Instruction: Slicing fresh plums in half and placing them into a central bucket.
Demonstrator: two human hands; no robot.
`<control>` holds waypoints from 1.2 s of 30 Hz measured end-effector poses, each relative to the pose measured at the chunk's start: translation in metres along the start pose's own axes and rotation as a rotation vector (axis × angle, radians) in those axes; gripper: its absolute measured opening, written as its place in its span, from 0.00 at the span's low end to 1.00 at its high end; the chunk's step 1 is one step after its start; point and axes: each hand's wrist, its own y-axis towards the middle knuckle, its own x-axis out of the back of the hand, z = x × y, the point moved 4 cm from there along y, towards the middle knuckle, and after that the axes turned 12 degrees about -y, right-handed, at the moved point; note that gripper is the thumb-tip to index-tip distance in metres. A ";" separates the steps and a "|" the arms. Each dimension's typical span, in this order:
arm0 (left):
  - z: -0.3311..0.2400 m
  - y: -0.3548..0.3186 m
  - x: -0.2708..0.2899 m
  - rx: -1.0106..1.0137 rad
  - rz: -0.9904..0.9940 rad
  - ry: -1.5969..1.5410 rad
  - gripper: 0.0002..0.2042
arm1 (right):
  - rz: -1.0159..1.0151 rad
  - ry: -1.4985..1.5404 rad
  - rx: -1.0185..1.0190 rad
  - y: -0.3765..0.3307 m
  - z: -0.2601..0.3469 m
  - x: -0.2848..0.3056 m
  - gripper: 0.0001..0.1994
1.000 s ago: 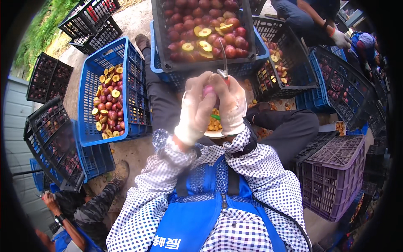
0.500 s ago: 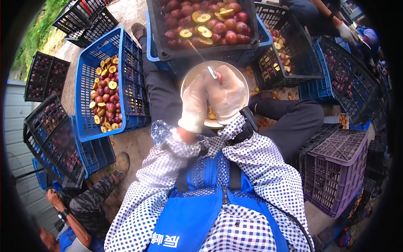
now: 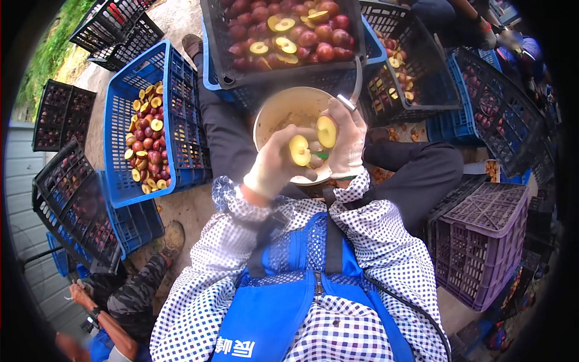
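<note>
My left hand (image 3: 271, 163), in a pale glove, holds a plum half (image 3: 300, 151) with its yellow cut face showing. Close beside it, my gloved right hand (image 3: 348, 142) grips another plum half (image 3: 327, 131), its cut face turned toward the left hand. A knife (image 3: 357, 84) with a curved grey blade and a silver collar also sits in the right hand, blade pointing up and away. Most of its handle is hidden by the fingers. Both hands are over a whitish round bucket (image 3: 260, 123) between my legs; something small and green (image 3: 322, 155) shows below the right-hand half.
Ahead stands a dark crate (image 3: 289, 75) of plums, some halved, on a blue crate (image 3: 211, 72). A blue crate (image 3: 110, 145) of plums is at left, a black one (image 3: 437, 99) at right. A purple crate (image 3: 482, 253) stands near right. Other people sit nearby.
My hands, pressed together before, have moved apart, each now with a plum half showing its cut face. The knife has swung to the right of the bucket.
</note>
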 end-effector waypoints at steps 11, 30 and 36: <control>0.003 -0.017 0.028 -0.015 0.050 -0.288 0.21 | 0.153 -0.765 0.553 -0.019 0.003 -0.024 0.07; -0.163 0.147 0.052 -0.697 -0.505 1.360 0.22 | 0.026 -0.699 0.007 -0.012 -0.025 0.055 0.10; -0.166 0.197 0.082 -0.372 -0.440 1.287 0.20 | 0.017 -0.665 -0.111 -0.002 -0.035 0.064 0.11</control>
